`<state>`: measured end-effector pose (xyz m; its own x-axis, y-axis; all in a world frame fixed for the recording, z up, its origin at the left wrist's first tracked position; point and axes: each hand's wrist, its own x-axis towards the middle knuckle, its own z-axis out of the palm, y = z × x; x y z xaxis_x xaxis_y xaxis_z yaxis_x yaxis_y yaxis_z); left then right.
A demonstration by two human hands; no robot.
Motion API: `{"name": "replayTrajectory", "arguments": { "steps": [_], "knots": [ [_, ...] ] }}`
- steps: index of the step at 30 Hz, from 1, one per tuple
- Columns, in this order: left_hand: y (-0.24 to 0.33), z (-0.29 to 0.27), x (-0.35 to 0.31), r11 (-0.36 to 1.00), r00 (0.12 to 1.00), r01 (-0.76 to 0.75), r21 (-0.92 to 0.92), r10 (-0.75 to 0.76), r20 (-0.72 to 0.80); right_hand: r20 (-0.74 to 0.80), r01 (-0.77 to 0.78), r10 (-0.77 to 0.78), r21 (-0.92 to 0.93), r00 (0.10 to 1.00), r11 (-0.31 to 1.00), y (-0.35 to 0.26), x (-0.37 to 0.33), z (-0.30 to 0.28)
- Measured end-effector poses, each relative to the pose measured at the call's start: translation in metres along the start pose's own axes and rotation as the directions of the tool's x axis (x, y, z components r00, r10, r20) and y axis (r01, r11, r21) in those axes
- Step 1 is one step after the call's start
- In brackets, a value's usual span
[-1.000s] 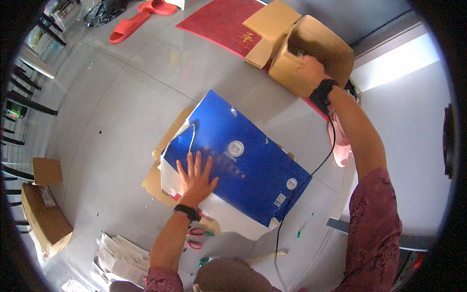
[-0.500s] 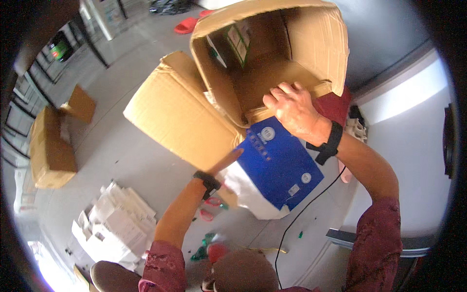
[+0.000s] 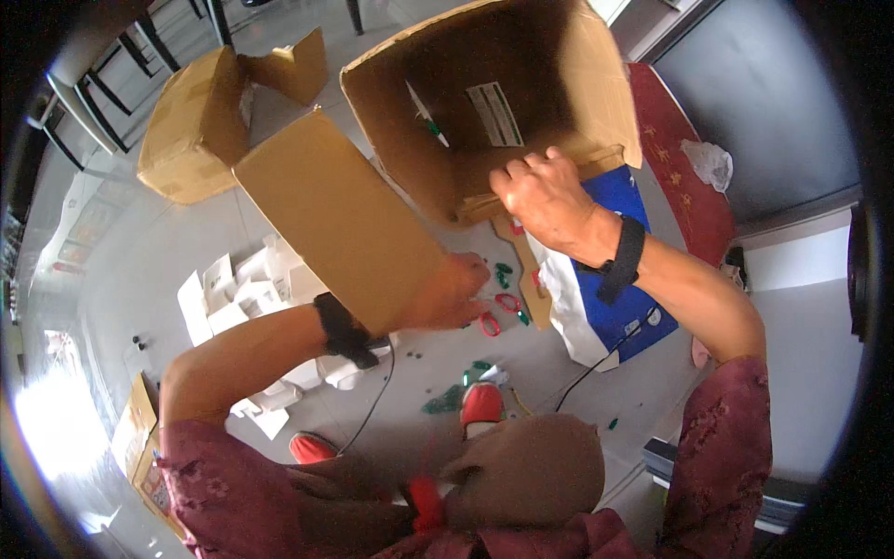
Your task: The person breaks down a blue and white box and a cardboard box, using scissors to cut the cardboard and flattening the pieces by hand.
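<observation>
Grey tiled floor (image 3: 154, 298) beneath, the right hand (image 3: 549, 210) clamps the open brown cardboard box (image 3: 559, 93) beyond it; the left hand (image 3: 452, 291) blurs, grip unclear. One-sided support could tip it.

Carton (image 3: 596, 102) beyond scissors (image 3: 491, 315), papers (image 3: 221, 281) left, mat (image 3: 684, 191) right, label (image 3: 495, 115) apparently inside carton
</observation>
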<state>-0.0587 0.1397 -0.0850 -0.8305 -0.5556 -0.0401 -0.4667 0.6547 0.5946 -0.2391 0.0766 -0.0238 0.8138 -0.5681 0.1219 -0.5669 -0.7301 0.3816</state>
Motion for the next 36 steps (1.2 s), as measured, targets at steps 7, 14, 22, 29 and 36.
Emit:
{"name": "replayTrajectory", "arguments": {
  "steps": [7,14,22,29,36],
  "knots": [
    [0.038,-0.047,-0.057,0.796,0.801,-0.348,0.495,0.527,-0.284,-0.279,0.192,-0.116,0.260,0.953,0.946,-0.025,0.003,0.014],
    [-0.010,-0.056,-0.054,0.883,0.921,0.104,0.457,0.088,-0.379,-0.095,0.016,0.030,0.450,0.995,0.893,-0.056,0.026,0.012],
    [-0.015,-0.035,-0.041,0.691,0.893,-0.099,0.716,0.379,-0.243,0.311,-0.243,-0.071,0.848,0.948,0.471,-0.050,0.029,-0.007],
    [0.010,-0.023,-0.028,0.707,0.985,-0.165,0.687,0.157,0.076,0.565,-0.368,0.111,0.364,0.817,0.856,0.023,0.034,0.076],
    [0.017,-0.004,-0.036,0.713,0.975,-0.224,0.665,0.163,0.154,0.776,-0.435,0.199,0.107,0.599,0.894,0.023,0.047,0.167]
  ]
}}
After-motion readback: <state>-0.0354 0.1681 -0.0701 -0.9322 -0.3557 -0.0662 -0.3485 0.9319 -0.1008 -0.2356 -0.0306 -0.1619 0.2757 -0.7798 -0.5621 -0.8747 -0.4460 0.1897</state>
